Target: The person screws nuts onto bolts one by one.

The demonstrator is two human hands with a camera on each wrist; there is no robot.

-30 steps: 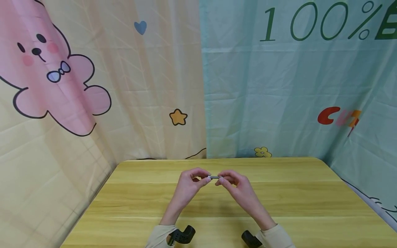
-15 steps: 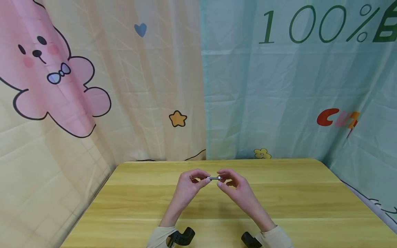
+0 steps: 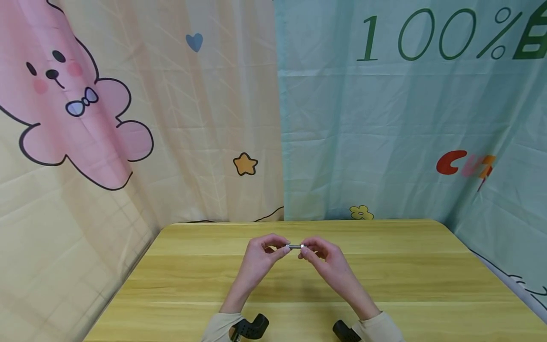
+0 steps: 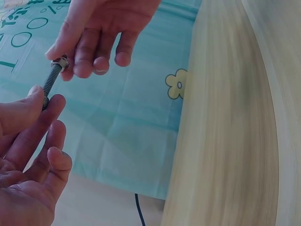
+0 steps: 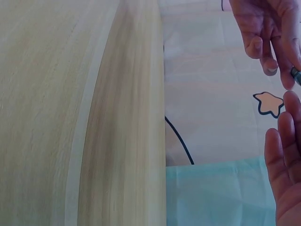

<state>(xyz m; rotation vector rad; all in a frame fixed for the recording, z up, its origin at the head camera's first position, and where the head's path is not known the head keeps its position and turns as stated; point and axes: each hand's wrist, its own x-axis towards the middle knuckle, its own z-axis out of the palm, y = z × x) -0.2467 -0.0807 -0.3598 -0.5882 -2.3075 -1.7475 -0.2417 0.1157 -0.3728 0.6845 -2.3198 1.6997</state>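
Observation:
A small metal bolt with a threaded shank is held in the air between both hands, lying roughly level in the head view. My left hand pinches one end of it between thumb and index finger, which partly cover that end. At the other end sits a nut, and the thumb and fingertips of my right hand pinch it. Other fingers of both hands are loosely bent and hold nothing. Only a dark tip of the bolt shows in the right wrist view, at its right edge.
Below the hands stretches a light wooden table. Printed curtains hang behind it and along both sides. A black wrist camera sits at the left cuff, another black device at the right one.
Half a second ago the right fingers were spread apart around the nut; now they pinch it again. The left hand keeps its grip on the bolt, and the head view has tilted slightly.

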